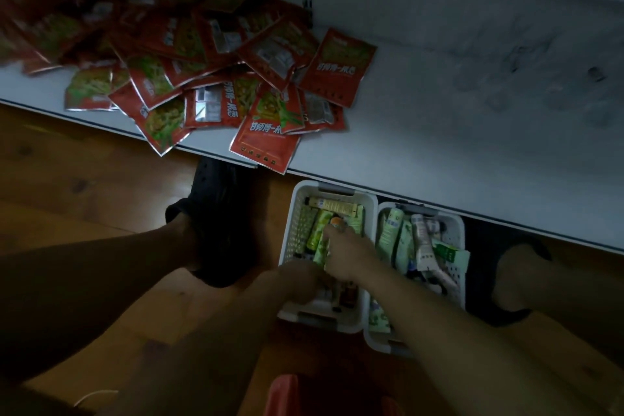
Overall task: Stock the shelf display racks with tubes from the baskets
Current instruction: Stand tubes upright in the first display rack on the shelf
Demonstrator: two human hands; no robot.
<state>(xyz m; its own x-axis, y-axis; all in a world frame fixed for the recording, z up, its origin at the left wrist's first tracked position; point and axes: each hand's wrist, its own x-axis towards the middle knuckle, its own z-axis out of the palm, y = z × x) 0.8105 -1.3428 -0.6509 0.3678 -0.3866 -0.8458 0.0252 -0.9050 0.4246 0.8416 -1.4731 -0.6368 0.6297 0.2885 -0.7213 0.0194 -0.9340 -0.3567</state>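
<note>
Inside the left white basket [293,213], our right hand [349,255] is gripping a green tube [320,248]; whether our left hand [299,275], also inside, is holding anything, we cannot tell. Overlapping neighbouring tubes [337,204] are risking being dragged out.

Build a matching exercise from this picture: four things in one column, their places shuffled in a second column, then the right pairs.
Things:
1. red packets
2. black shoe
3. yellow tube
4. green tube

Places:
A. on the wooden floor
B. crosswise at the far end of the left basket
C. in the same basket, held by the right grip
D. heaped on the white shelf

Pairs: 1-D, 2-A, 3-B, 4-C
</note>
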